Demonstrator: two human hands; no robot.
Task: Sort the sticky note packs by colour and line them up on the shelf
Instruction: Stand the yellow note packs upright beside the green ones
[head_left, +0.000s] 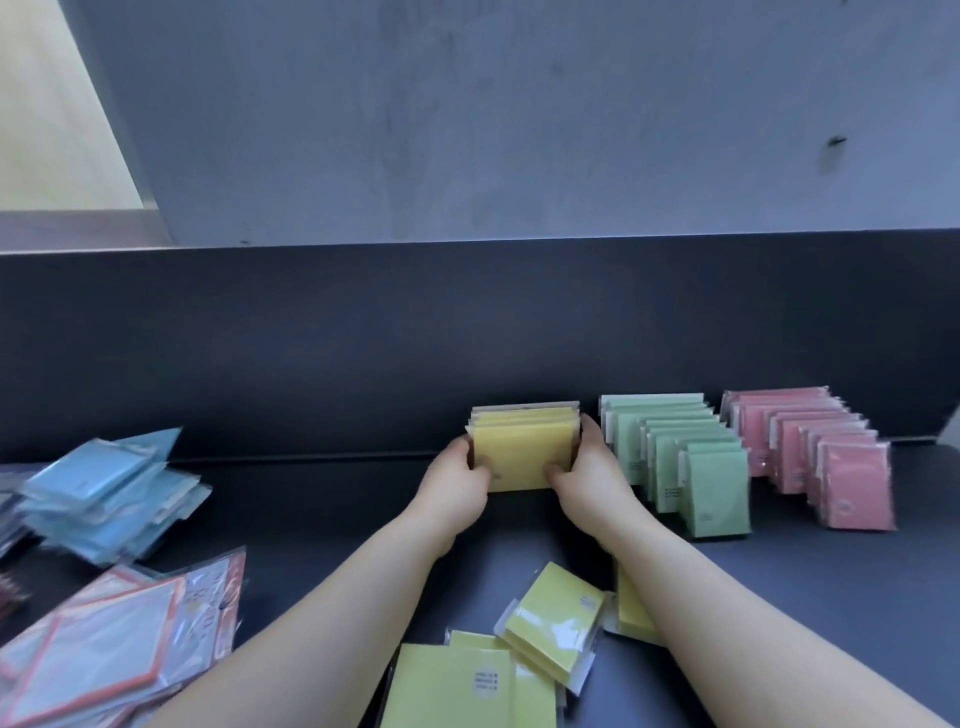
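Two hands (460, 480) (589, 470), curled, gripping yellow packs (524, 452)

A scuffed grey wall (519, 130) fills the upper half of the frame, with a small dark mark (835, 140) at its upper right. A cream surface (47, 114) shows in the upper left corner, with a pale ledge (78, 228) beneath it. In the lower left lies a loose heap of clear-wrapped packets with orange borders (104, 649), overlapping and tilted. At the left edge, just above the heap, a dark reddish item (10, 592) is too cropped to identify.
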